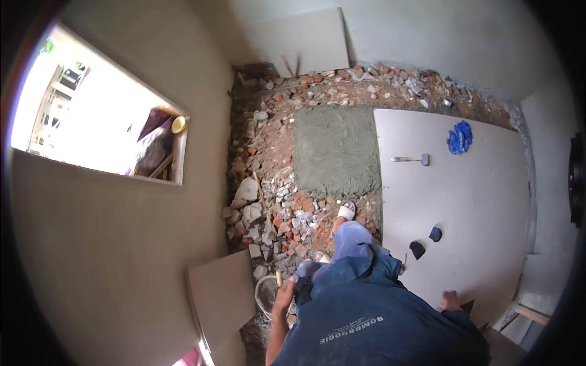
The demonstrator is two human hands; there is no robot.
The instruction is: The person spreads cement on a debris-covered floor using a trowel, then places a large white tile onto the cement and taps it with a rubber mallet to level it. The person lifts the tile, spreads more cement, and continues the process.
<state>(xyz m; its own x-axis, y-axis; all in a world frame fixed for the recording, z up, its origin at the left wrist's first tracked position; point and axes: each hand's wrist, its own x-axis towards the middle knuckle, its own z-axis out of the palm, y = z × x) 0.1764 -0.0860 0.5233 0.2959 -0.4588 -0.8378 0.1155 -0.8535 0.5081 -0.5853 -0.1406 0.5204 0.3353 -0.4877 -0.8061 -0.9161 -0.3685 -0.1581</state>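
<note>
Dark blue shirt [378, 317] nearest me; its wearer stands beside pale slab flooring [464, 195], feet on loose rubble [299, 222]. I'd judge those stones could roll and send a foot into the mortar patch [337, 149]. At the wearer's left, the bucket [262, 297] might tip if knocked. The left hand [284, 296] is curled by a wooden handle [279, 278], gripping or not I can't tell; the right hand [450, 300] is by the slab flooring, fingers unclear.
</note>
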